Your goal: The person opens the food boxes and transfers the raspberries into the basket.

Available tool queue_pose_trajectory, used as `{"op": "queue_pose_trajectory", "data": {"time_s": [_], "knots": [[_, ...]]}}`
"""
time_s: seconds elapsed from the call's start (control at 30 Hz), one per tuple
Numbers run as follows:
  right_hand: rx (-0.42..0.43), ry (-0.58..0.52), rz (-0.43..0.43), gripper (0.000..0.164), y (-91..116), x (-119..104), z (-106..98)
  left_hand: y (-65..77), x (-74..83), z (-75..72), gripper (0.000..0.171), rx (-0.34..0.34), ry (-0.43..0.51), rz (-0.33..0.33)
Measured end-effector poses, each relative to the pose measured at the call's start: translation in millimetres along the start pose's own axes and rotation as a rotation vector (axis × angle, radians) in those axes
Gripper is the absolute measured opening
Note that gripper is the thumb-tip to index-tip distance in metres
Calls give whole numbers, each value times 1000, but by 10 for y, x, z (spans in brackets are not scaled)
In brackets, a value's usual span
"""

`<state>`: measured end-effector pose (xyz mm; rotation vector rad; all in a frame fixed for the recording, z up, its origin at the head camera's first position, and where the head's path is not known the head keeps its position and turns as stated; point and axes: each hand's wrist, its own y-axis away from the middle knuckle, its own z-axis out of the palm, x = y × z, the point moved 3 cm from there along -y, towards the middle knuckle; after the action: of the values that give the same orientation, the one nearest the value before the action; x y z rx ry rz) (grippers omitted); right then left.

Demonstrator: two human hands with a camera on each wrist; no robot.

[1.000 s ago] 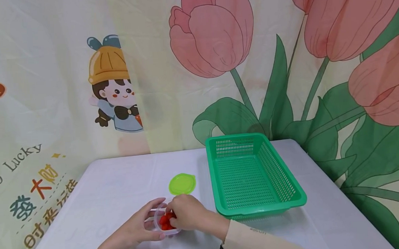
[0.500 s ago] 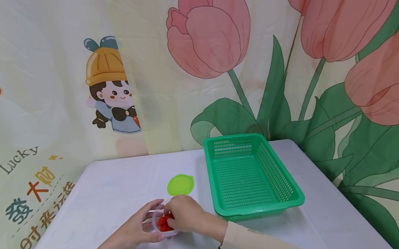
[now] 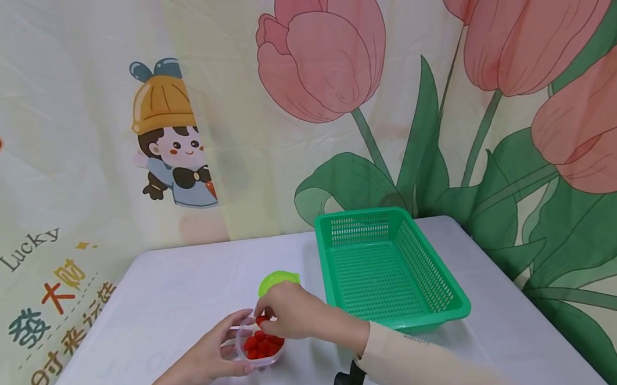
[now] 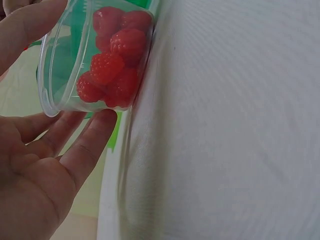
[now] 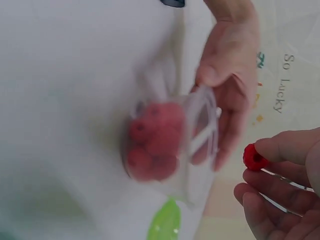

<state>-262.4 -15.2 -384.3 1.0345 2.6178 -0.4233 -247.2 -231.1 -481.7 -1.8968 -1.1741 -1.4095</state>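
Observation:
A clear plastic tub (image 3: pixel 267 362) with several red raspberries (image 3: pixel 261 346) in it stands on the white-covered table. My left hand (image 3: pixel 207 355) holds the tub from the left, thumb on the near side and fingers around the far side; the left wrist view shows its clear wall (image 4: pixel 67 55) between thumb and fingers. Just above the rim, my right hand (image 3: pixel 291 311) pinches one raspberry (image 5: pixel 255 158) between thumb and fingertips. In the right wrist view this berry is apart from the others, its hollow end partly showing.
Behind the tub lies a lime-green lid (image 3: pixel 277 279), partly covered by my right hand in the head view. A green perforated basket (image 3: pixel 399 327) stands to the right. A black object (image 3: pixel 350 382) shows beneath the right sleeve. A printed tulip curtain (image 3: pixel 327 58) hangs behind the table.
My right hand has risen out of the tub with one raspberry pinched in its fingers, moving slightly up and right. The left hand and tub have stayed in place.

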Motion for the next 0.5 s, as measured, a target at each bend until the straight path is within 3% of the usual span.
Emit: {"op": "queue_pose_trajectory", "data": {"time_s": [0.2, 0.5], "knots": [[21, 16, 7, 16, -6, 117, -407, 5, 18, 19, 95, -8, -1, 44], [100, -35, 59, 12, 32, 644, -880, 2, 10, 17, 95, -5, -17, 61]]}}
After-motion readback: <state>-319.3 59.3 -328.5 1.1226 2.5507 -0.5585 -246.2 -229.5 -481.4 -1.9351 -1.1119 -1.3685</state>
